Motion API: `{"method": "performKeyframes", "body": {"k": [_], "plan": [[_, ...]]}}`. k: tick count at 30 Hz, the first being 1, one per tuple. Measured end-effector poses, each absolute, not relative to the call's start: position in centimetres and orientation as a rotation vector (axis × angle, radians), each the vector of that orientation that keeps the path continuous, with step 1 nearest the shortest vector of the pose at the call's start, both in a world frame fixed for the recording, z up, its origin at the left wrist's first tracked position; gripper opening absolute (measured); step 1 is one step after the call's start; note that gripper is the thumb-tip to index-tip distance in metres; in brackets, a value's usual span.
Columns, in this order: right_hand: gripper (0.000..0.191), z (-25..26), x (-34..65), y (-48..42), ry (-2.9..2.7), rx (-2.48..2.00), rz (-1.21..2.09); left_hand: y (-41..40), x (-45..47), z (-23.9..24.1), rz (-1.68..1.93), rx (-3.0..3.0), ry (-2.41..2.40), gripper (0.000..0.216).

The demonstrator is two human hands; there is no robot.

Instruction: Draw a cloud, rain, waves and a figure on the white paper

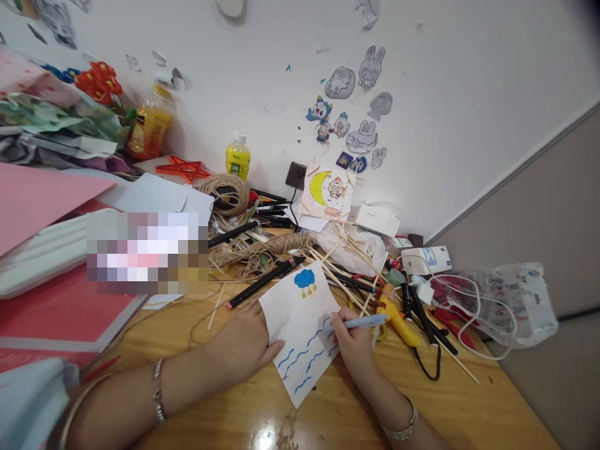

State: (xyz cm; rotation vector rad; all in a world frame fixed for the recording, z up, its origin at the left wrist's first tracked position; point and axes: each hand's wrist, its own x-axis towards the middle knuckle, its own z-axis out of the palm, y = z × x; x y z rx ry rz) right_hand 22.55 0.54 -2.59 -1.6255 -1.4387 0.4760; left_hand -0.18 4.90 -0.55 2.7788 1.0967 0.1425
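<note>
A white sheet of paper [300, 337] lies tilted on the wooden table. It carries a blue cloud with small yellow stars hanging below and several wavy blue lines. My left hand [246, 340] holds the sheet's left edge, thumb on top, the other fingers partly hidden behind the paper. My right hand [356, 344] is closed around a light blue pen [368, 321], its tip close to the wavy lines at the right side of the sheet. Both wrists wear bracelets.
Behind the sheet are black markers [255, 284], twine [262, 250], thin wooden sticks [337, 281] and a moon drawing [328, 190]. A yellow glue gun [398, 319] and a white cable [478, 306] lie right. Red and pink folders [51, 319] and bottles [238, 156] stand left and back.
</note>
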Motion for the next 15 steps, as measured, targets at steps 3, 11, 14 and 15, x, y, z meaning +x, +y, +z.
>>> {"method": "performKeyframes", "body": {"k": [3,11,14,15], "plan": [[0.034,-2.60,22.46,0.51,-1.438,-1.614,0.481,4.93,-0.21,-0.70,0.198,2.773,1.086,0.050],[0.033,-2.27,22.20,0.61,-1.401,-1.616,0.474,5.11,-0.42,-1.32,0.336,2.739,1.061,0.048],[0.033,-2.22,22.25,0.57,-1.378,-1.629,0.499,5.09,-0.40,-0.98,0.265,2.730,1.075,0.049],[0.032,-2.22,22.25,0.56,-1.376,-1.634,0.503,5.07,-0.38,-0.82,0.239,2.731,1.075,0.049]]}}
